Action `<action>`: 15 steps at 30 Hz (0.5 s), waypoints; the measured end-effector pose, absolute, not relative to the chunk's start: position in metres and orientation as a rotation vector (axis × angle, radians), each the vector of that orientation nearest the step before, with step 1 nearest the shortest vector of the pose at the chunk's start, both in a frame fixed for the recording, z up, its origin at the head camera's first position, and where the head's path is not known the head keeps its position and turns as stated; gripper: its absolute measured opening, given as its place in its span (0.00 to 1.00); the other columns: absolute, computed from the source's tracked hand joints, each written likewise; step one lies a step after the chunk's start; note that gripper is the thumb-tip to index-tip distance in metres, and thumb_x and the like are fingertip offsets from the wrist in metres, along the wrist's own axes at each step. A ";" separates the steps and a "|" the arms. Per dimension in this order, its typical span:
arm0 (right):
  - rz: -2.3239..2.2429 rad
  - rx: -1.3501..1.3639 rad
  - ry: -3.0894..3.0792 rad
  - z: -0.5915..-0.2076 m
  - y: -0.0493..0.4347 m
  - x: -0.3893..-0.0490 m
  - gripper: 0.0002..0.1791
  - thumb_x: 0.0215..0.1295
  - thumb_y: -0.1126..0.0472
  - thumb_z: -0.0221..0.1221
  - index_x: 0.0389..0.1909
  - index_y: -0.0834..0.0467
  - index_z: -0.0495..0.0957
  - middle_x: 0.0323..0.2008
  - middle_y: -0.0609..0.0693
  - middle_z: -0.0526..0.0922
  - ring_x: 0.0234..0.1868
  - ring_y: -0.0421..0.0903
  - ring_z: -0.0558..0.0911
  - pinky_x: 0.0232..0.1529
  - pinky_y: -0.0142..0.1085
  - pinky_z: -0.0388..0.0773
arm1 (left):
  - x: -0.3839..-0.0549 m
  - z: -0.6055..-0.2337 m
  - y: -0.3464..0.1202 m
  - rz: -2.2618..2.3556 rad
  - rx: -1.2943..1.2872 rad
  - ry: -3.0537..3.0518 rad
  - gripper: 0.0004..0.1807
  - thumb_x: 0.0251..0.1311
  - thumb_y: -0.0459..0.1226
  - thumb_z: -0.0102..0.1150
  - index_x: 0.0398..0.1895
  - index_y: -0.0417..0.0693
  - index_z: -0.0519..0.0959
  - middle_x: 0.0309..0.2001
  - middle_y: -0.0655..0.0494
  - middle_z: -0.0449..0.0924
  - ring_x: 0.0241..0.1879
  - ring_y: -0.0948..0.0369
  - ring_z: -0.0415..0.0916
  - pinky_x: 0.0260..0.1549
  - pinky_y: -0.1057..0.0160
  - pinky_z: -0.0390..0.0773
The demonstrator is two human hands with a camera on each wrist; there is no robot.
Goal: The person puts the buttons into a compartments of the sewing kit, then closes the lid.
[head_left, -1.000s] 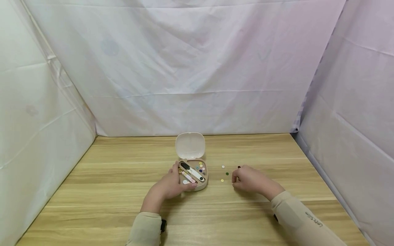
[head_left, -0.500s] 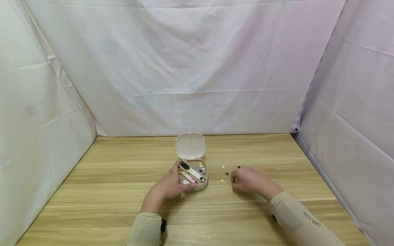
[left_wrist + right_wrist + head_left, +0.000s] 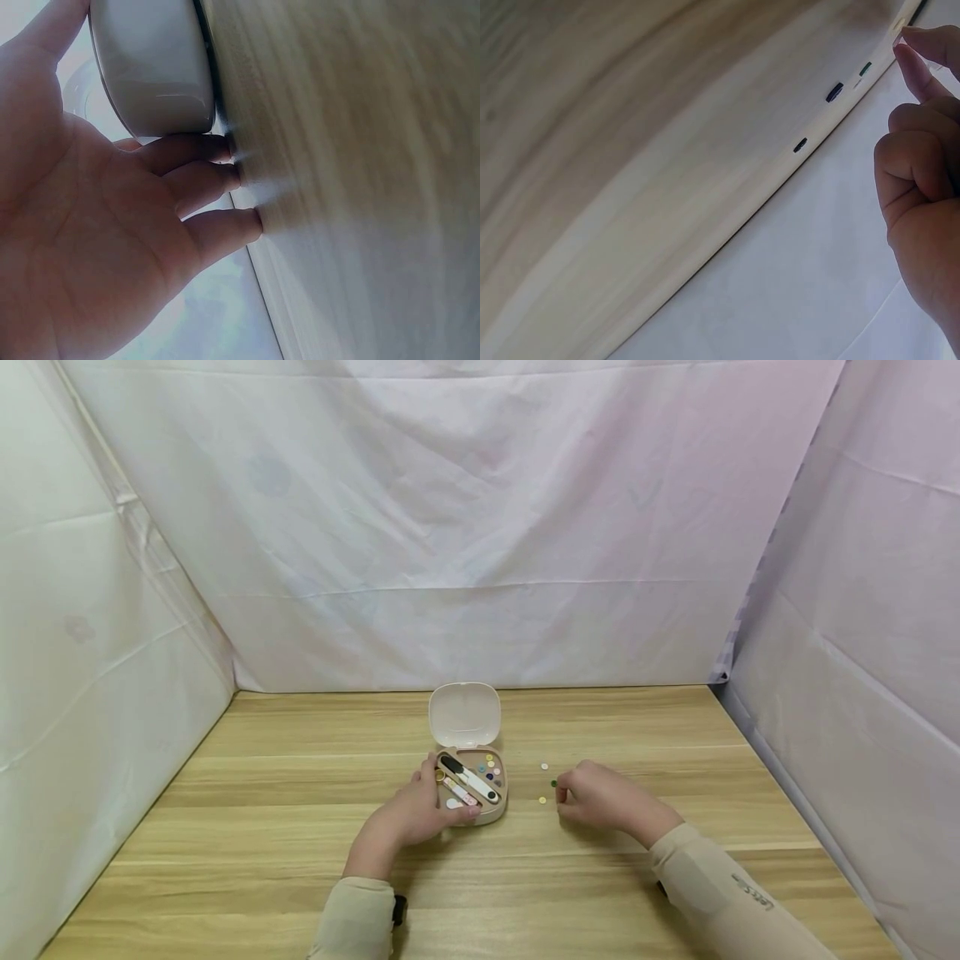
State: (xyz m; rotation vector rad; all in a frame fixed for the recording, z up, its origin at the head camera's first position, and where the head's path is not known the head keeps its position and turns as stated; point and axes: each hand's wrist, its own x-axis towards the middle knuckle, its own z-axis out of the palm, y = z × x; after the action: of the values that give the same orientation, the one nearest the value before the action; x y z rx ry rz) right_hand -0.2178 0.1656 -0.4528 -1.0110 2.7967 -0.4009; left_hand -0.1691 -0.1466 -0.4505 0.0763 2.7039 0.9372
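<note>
A small pale sewing kit case (image 3: 492,816) stands on the table with its lid (image 3: 464,714) raised. My left hand (image 3: 411,810) holds its left front side, thumb at the front edge, fingers around the side; the left wrist view shows fingertips touching the table beside the case wall (image 3: 154,67). Inside lie white-and-black thread snips (image 3: 471,780), a patterned strip (image 3: 459,791) and several coloured buttons (image 3: 491,764). Right of the case, my right hand (image 3: 607,797) pinches a small pale button (image 3: 898,37) between thumb and forefinger, mostly covered by the fingertips.
A white button (image 3: 545,767), a green button (image 3: 554,783) and a yellow button (image 3: 542,800) lie between case and right hand. Dark buttons (image 3: 835,92) show in the right wrist view. White cloth (image 3: 480,527) hangs behind and beside the wooden table (image 3: 315,743).
My right hand has shifted slightly left, closer to the green button, and now covers the dark button in the head view. The left hand and the case stay put.
</note>
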 end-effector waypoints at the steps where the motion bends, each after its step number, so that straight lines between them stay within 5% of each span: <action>1: -0.400 -1.026 2.800 -0.453 0.165 -0.218 0.04 0.63 0.66 0.66 0.31 0.54 0.86 0.25 0.43 0.84 0.20 0.33 0.66 0.26 0.28 0.71 | -0.169 -0.450 -0.146 0.937 0.076 2.703 0.72 0.57 0.67 0.72 0.87 0.38 0.39 0.81 0.25 0.55 0.77 0.33 0.65 0.74 0.35 0.70; 15: -0.411 -1.042 2.798 -0.445 0.156 -0.223 0.03 0.65 0.64 0.66 0.32 0.57 0.87 0.23 0.44 0.81 0.21 0.35 0.70 0.26 0.30 0.73 | -0.169 -0.450 -0.146 0.936 0.073 2.697 0.72 0.58 0.67 0.72 0.87 0.39 0.39 0.82 0.26 0.54 0.78 0.33 0.64 0.75 0.34 0.69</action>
State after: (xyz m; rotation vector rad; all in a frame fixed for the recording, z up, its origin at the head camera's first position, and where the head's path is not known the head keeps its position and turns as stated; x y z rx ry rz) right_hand -0.2225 0.1559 -0.4450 -1.0423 2.7981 -0.4105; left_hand -0.1689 -0.1462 -0.4501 0.0728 2.6973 0.9358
